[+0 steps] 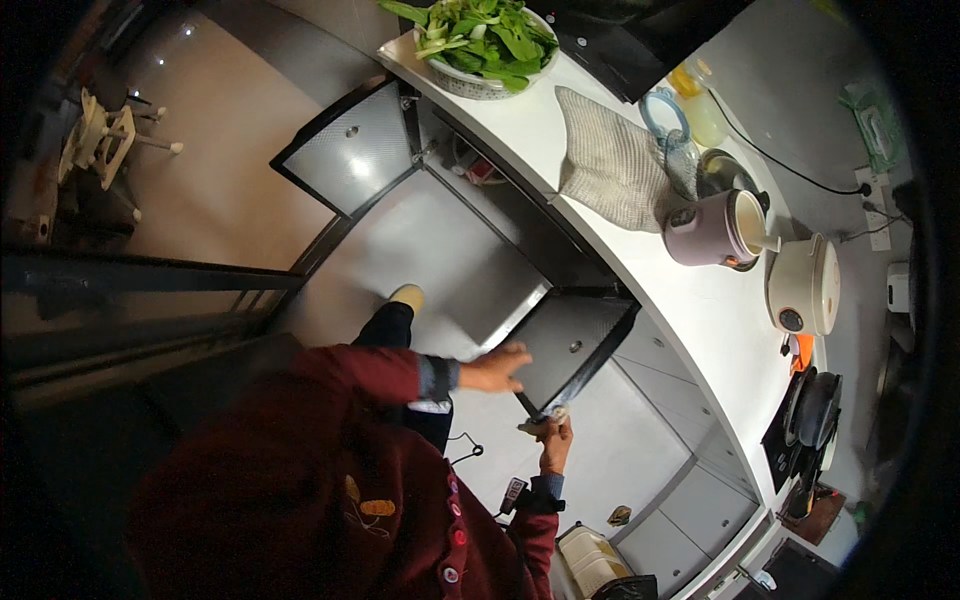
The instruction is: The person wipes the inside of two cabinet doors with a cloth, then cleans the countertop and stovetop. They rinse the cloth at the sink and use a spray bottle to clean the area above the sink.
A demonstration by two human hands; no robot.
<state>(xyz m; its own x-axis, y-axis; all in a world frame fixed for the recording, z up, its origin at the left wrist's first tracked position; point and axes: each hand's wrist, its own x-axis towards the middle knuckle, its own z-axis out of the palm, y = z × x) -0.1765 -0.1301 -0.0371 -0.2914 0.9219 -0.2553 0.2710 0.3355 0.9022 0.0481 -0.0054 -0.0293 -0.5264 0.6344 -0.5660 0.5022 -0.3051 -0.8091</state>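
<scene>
My left hand (495, 369), fingers spread and holding nothing visible, is near the edge of an open cabinet door (574, 330) with a textured panel and black frame. At that door's lower corner, my right hand (555, 442) grips a pale cloth (559, 414) against the frame. A second cabinet door (352, 150) of the same kind stands open at the upper left. Between the two doors is the open lower cabinet, with a red and white item (480, 171) partly visible inside.
The white countertop (660, 300) curves above the cabinets, bearing a basin of leafy greens (487, 82), a striped cloth (611, 161), a mauve cooker (705, 231), a cream rice cooker (802, 289) and pans (817, 409). A bin (592, 559) and a cable (474, 450) are on the floor side.
</scene>
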